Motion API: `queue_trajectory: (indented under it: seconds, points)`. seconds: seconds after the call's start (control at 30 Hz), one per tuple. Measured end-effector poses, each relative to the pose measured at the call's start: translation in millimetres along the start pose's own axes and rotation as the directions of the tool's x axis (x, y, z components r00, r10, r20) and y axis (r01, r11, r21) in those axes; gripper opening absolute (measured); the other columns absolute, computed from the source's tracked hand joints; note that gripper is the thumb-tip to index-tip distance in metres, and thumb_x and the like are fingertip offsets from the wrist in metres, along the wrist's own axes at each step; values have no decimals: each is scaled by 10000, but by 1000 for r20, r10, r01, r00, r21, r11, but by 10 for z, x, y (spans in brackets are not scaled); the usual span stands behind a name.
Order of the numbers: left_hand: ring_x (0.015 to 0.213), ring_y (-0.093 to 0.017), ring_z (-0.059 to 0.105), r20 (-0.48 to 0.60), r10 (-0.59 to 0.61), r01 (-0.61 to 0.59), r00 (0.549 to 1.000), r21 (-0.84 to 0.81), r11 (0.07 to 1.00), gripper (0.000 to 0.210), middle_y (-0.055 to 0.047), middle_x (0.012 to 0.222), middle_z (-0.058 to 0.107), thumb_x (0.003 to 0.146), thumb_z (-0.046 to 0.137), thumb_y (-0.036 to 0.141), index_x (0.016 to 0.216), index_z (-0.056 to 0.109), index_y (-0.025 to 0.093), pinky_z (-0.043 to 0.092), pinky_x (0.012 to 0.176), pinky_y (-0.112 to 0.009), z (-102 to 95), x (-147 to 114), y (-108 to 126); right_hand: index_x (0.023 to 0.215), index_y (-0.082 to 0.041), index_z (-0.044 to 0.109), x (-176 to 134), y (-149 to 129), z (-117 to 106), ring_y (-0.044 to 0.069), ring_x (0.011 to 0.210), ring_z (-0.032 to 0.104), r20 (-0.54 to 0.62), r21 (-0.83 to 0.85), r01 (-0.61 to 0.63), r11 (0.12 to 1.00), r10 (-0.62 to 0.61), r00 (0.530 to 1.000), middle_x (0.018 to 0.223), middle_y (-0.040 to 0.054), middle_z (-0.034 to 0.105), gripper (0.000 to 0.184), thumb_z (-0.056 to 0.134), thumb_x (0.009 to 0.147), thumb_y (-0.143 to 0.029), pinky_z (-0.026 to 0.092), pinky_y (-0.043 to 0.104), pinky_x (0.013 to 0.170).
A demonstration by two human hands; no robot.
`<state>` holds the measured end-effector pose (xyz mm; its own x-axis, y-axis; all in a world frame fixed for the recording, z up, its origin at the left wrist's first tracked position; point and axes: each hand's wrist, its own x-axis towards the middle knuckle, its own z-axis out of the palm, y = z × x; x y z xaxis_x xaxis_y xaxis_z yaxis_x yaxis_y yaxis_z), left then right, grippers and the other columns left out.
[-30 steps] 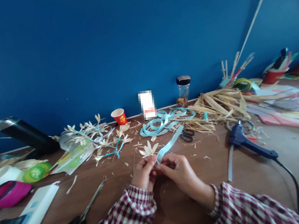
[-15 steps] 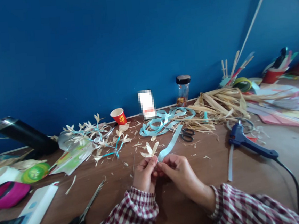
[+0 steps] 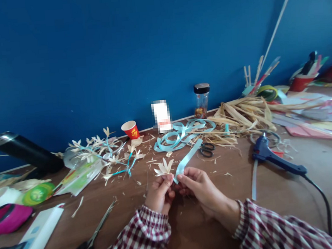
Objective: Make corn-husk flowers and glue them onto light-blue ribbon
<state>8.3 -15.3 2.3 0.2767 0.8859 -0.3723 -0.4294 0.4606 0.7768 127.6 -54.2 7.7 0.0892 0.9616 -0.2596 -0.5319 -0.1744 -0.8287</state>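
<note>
Petals: these look done to me. The pale flower (image 3: pixel 165 167) has thin petals, bunched at the bottom and spread out at the top.
Blue strip: this does not look done. Its near end is at my fingertips by the flower's bottom, but a long flat piece of the blue strip (image 3: pixel 189 157) is loose, going far and right, close to the small scissors (image 3: pixel 207 149). I can't see if any of it goes round the stem, because my fingers hide that part.
Blue twigs: on the left, the near twig (image 3: pixel 129 169) and the far twig (image 3: pixel 91 149) have pale flowers on blue stems. They look made already.
Left hand: my left grip (image 3: pixel 168 178) is pinched closed on the bottom of the flower. The petals stick out past my thumb, on the far side.
Right hand: my right grip (image 3: pixel 180 179) is pinched closed on the blue strip, just right of the flower. My two hands are close together, over the near part of the worktop (image 3: pixel 128 228).
More ribbon: blue loops (image 3: pixel 167 141) lie farther away.
</note>
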Motion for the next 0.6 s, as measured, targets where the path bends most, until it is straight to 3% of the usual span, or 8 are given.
queue_trajectory:
  seconds: [0.27, 0.6]
  points:
    - [322, -20, 399, -81, 38, -30, 996, 96, 995, 358, 79, 362, 447, 471, 819, 389, 570, 581, 141, 304, 346, -119, 23, -23, 25, 698, -145, 528, -72, 35, 55, 68, 530, 519, -8, -14, 56, 998, -56, 998, 624, -15, 597, 313, 724, 659, -385, 415, 178, 513]
    - [381, -37, 439, -92, 102, -84, 991, 185, 979, 340, 65, 425, 479, 493, 810, 359, 538, 559, 134, 362, 366, -127, 4, -19, 33, 615, -171, 470, -78, 50, 46, 74, 453, 443, -4, -237, 171, 956, -177, 984, 501, -50, 512, 338, 695, 673, -416, 343, 200, 445]
